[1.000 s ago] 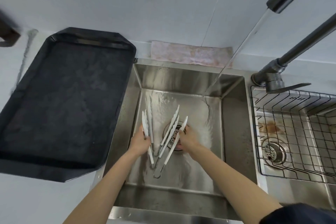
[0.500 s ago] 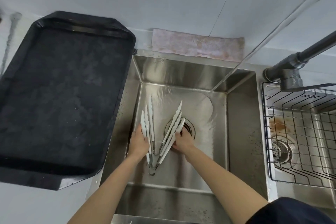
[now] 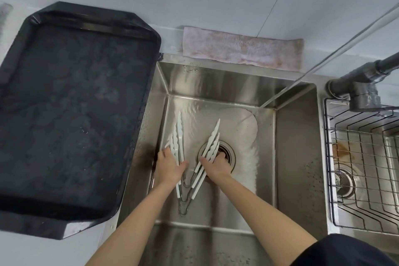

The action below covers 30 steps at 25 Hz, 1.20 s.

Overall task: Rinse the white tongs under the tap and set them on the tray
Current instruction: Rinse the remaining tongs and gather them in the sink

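Note:
Several white tongs with steel spring ends lie spread in a V on the floor of the steel sink (image 3: 295, 147). My left hand (image 3: 169, 167) grips the left arms of the white tongs (image 3: 178, 136). My right hand (image 3: 214, 166) holds the right arms of the tongs (image 3: 212, 138) over the drain (image 3: 224, 151). A water stream (image 3: 313, 67) falls slantwise from the upper right and lands on the sink floor to the right of the tongs. The black tray (image 3: 71, 114) rests on the counter left of the sink with nothing on it.
A pinkish cloth (image 3: 241, 51) lies along the wall behind the sink. The dark tap base (image 3: 362, 88) stands at the right. A second basin holds a wire rack (image 3: 362, 157). My dark sleeve shows at the bottom right.
Both hands have slid lower on the tongs and drawn them towards me, the arms spread wider apart. The water stream has thinned and now lands farther from the tongs.

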Tool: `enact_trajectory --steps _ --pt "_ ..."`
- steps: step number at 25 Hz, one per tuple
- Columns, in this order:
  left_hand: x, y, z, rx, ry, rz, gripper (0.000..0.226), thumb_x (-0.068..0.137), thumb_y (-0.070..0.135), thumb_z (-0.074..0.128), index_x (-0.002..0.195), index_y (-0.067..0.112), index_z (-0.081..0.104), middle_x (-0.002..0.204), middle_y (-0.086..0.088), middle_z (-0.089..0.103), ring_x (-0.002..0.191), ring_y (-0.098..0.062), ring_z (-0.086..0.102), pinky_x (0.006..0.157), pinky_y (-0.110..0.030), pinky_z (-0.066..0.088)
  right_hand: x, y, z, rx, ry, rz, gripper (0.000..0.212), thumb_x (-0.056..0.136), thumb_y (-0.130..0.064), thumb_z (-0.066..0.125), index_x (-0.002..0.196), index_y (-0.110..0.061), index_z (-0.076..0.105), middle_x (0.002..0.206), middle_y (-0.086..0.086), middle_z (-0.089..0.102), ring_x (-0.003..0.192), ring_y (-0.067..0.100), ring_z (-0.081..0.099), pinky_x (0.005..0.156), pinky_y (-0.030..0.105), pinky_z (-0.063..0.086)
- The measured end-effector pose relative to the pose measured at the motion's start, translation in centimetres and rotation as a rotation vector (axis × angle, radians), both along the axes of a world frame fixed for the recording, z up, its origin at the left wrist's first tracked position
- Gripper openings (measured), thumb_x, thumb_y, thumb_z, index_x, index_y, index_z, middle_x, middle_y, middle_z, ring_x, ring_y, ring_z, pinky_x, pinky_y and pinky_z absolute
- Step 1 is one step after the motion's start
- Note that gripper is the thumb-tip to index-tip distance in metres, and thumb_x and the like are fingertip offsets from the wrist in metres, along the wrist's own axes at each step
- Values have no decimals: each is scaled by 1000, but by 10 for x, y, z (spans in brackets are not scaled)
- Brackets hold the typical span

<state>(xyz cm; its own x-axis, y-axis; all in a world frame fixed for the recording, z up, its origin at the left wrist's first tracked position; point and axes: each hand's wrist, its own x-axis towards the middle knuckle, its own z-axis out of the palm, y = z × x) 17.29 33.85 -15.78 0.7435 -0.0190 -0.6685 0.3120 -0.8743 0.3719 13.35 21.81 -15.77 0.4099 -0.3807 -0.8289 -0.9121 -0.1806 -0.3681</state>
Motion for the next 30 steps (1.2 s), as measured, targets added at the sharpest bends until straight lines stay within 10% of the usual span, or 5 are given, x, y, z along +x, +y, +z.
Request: enact_trajectory --steps 8,14,22,30 --pt "-1 -10 -4 91 -29 -69 56 83 19 60 129 -2 35 133 -17 42 115 -33 51 91 -39 44 10 3 -2 -8 38 38 58 83 -23 61 126 2 31 126 19 54 111 32 57 84 37 48" --pt "-3 -19 6 -225 111 197 48 82 13 62 123 4 41 107 -5 59 95 -21 56 85 -32 46 5 -11 1 168 -59 -324 41 79 -16 62 114 -2 45 95 10 56 83 23 55 54 24 43" --pt "11 -62 60 -609 159 239 43 82 4 57 117 14 33 106 -1 56 87 -8 54 70 -15 42 10 -53 56 164 -400 -518 37 76 -4 58 112 -1 50 86 9 58 78 22 57 67 33 52" --pt "10 -91 102 -818 63 142 35 82 44 60 106 20 52 93 -6 63 91 -25 63 91 -46 51 4 -101 109 259 -615 -508 25 78 5 53 81 -20 51 64 2 48 61 15 47 61 32 43"
